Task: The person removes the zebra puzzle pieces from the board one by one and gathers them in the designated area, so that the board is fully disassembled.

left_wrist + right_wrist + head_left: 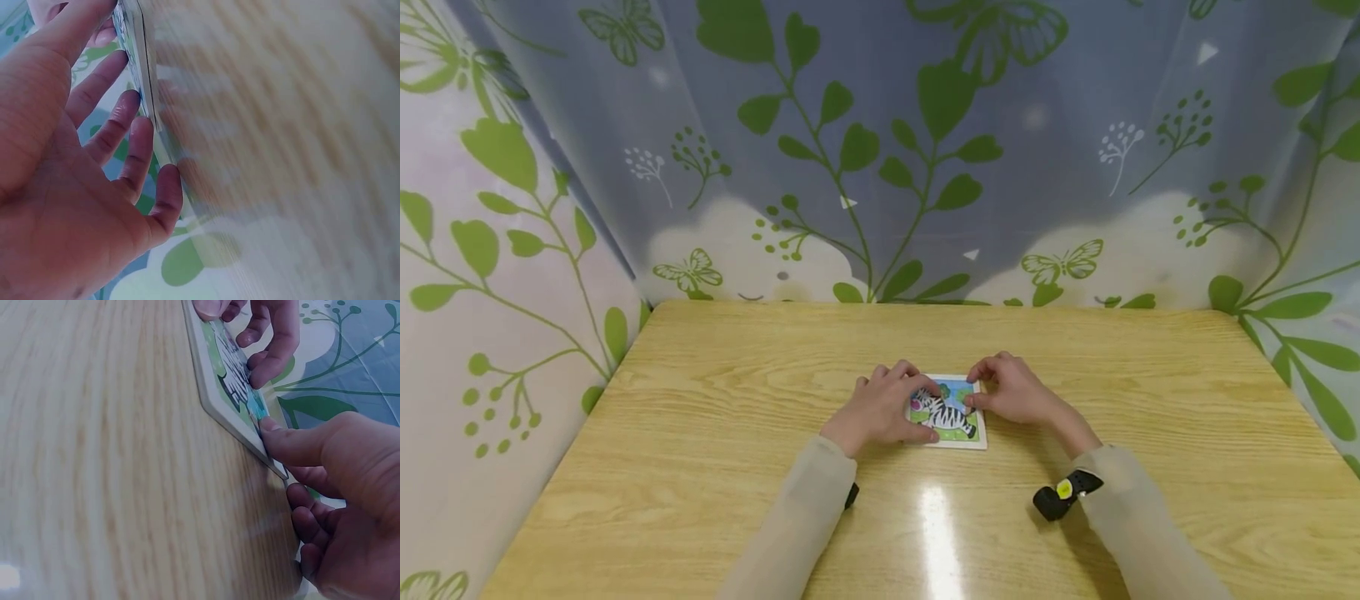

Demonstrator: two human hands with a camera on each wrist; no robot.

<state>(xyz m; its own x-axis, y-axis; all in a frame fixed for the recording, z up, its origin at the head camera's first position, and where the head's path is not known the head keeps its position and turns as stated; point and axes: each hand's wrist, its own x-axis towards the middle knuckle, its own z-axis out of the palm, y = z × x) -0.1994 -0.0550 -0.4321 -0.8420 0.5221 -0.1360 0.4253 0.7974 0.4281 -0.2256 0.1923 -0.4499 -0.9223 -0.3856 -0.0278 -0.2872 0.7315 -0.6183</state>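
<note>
A small square zebra puzzle lies on the wooden table, its picture framed by a pale rim. My left hand spans its left side, thumb on the lower part and bent index finger over the upper part. In the left wrist view, the other fingers of that hand reach along the board's far side. At the upper right corner, my right hand holds the board between thumb and index finger. The right wrist view shows the right thumb on the picture's edge, its remaining fingers curled beside the board.
The pale wood table extends on all sides of the puzzle. A leaf-patterned curtain hangs behind its back edge, with similar cloth at both sides. A black strap with a yellow mark is on the right wrist.
</note>
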